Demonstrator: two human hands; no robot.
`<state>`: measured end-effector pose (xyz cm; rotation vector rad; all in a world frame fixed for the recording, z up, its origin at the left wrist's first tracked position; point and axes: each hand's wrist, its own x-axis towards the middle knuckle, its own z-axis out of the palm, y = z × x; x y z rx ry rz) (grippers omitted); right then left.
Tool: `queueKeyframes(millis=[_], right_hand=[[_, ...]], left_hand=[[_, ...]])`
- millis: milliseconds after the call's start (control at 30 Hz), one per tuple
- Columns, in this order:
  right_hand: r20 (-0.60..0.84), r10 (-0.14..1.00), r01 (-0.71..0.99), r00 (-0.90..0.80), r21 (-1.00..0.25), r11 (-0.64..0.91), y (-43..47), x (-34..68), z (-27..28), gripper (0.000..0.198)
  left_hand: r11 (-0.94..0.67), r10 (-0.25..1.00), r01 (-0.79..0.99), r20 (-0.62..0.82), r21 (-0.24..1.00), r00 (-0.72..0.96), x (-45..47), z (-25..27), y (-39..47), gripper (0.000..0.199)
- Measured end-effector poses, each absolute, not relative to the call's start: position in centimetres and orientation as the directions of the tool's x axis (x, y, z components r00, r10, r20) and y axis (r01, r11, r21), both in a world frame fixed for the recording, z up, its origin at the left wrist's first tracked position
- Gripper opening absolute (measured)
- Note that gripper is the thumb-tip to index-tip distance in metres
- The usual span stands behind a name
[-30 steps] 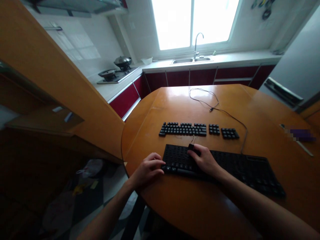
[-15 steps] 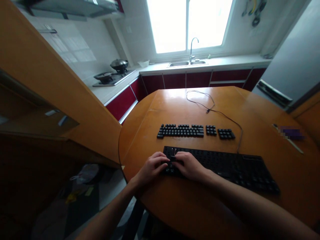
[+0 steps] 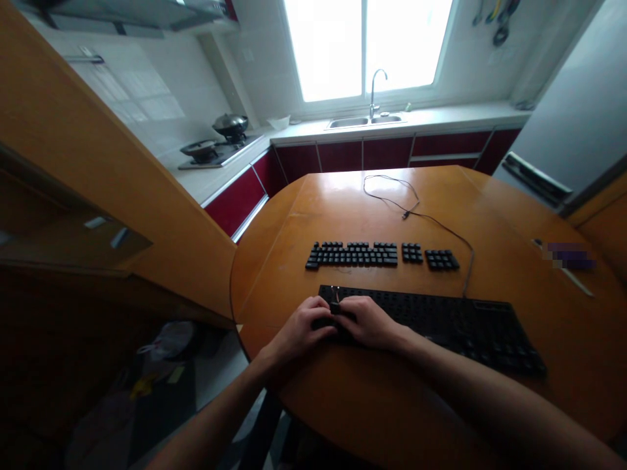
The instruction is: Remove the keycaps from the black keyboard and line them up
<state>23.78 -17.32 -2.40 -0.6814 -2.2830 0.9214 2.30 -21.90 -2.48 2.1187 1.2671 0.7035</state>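
A black keyboard (image 3: 441, 320) lies on the wooden table, many of its keycaps off. Over its left end, my right hand (image 3: 367, 320) pinches a small keycap puller (image 3: 335, 307), a dark block with two thin shiny wires pointing away from me. My left hand (image 3: 304, 324) is closed, its curled fingertips against the left side of that dark block. Whether a loose keycap is between the left fingers is hidden. Behind the keyboard, removed black keycaps (image 3: 357, 254) stand in rows, with smaller groups of keycaps (image 3: 441, 260) to their right.
The keyboard's cable (image 3: 448, 230) runs back across the round wooden table (image 3: 274, 261) into a loop. A blurred purple item (image 3: 571, 256) lies at the right. Beyond are a sink (image 3: 347, 123), a stove (image 3: 228, 151) with pans and a fridge (image 3: 573, 130). Bags lie on the floor at lower left.
The keycap puller has tipped more upright and shifted slightly left between my fingertips. My left fingers have curled in closer to it. The view has shifted slightly.
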Motion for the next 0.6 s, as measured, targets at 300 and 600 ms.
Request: queueKeyframes(millis=[300,600], right_hand=[[0.22,0.834,0.215,-0.507,-0.904,0.369,-16.8,23.6,-2.8,0.022],[0.244,0.89,0.083,-0.385,-0.951,0.297,-16.6,23.7,-3.4,0.017]], left_hand=[[-0.394,0.912,0.601,0.214,0.696,0.35,3.3,-1.9,-21.5,0.013],[-0.596,0.785,0.724,0.443,0.347,0.434,4.2,-1.3,-20.0,0.017]])
